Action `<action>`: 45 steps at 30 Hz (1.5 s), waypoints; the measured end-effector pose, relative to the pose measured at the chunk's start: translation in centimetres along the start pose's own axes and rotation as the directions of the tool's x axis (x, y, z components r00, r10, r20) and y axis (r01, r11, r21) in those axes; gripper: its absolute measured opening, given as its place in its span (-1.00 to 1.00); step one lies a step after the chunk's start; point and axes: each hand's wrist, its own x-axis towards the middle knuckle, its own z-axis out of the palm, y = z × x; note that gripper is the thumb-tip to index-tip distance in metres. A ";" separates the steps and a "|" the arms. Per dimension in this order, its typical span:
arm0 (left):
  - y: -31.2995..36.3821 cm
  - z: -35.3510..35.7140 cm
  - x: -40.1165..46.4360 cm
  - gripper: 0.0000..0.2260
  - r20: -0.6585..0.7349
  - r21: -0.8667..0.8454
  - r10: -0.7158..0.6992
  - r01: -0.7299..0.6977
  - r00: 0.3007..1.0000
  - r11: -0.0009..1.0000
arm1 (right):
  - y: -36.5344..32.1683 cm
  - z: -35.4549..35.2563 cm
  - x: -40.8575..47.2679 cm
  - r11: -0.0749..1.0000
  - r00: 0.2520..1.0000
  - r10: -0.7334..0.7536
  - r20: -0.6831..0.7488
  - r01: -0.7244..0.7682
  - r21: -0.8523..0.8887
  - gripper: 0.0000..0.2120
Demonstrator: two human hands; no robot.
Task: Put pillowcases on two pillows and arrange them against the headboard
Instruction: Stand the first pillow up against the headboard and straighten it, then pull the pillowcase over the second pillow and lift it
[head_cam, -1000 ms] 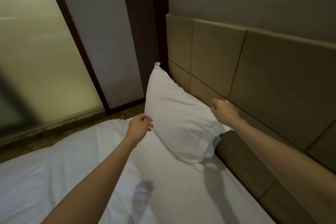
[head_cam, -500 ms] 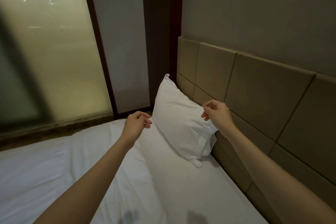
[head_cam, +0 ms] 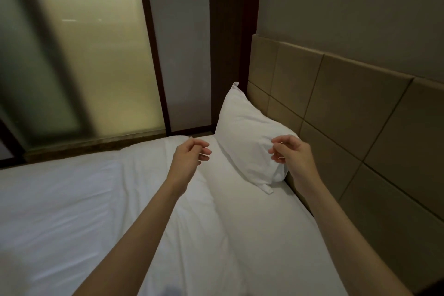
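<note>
White bed (head_cam: 72, 199), tan headboard (head_cam: 348, 108): one cased pillow (head_cam: 249, 137) leaning in place.
Left hand (head_cam: 189, 158) and right hand (head_cam: 293, 154) hover loosely curled, holding nothing; no second pillow in view.

One pillow (head_cam: 249, 137), two hands, one headboard (head_cam: 348, 113)

1. A bed covered in a wrinkled white sheet (head_cam: 72, 211) fills the lower left and centre of the view.
2. A tall frosted glass panel (head_cam: 96, 55), glowing pale yellow-green, stands beyond the far edge of the bed on the left.
3. A dark brown wooden frame strip (head_cam: 153, 55) runs along the panel's right side.
4. A narrow grey panel (head_cam: 182, 43) sits between that strip and a dark brown column (head_cam: 228, 31).
5. A plain grey-beige wall (head_cam: 348, 2) fills the upper right.
</note>
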 end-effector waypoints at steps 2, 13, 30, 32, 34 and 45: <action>-0.7 -0.2 -1.7 -0.74 -0.034 -0.038 -0.024 0.023 0.999 0.999 | 0.3 0.0 -1.1 1.000 0.999 0.019 0.047 -0.020 0.013 -0.87; -6.0 -1.3 -10.3 -0.75 -0.138 -0.162 -0.196 0.173 0.971 0.971 | 4.3 1.1 -7.0 0.985 0.956 0.169 0.239 -0.174 -0.003 -0.79; -18.5 -22.9 -23.6 -0.74 -0.380 -0.311 -0.436 0.332 0.816 0.891 | 6.7 20.4 -24.7 0.938 0.819 0.340 0.462 -0.333 -0.099 -0.80; -20.1 -27.1 -25.5 -0.74 -0.407 -0.319 -0.461 0.350 0.789 0.881 | 6.9 24.0 -28.3 0.928 0.803 0.363 0.472 -0.359 -0.103 -0.81; -21.3 -30.9 -27.2 -0.73 -0.424 -0.337 -0.484 0.362 0.766 0.869 | 7.0 27.5 -31.6 0.915 0.784 0.394 0.479 -0.385 -0.123 -0.82; -26.8 -45.3 -32.0 -0.73 -0.530 -0.434 -0.594 0.408 0.605 0.803 | 7.1 41.3 -39.1 0.885 0.707 0.456 0.541 -0.425 -0.191 -0.82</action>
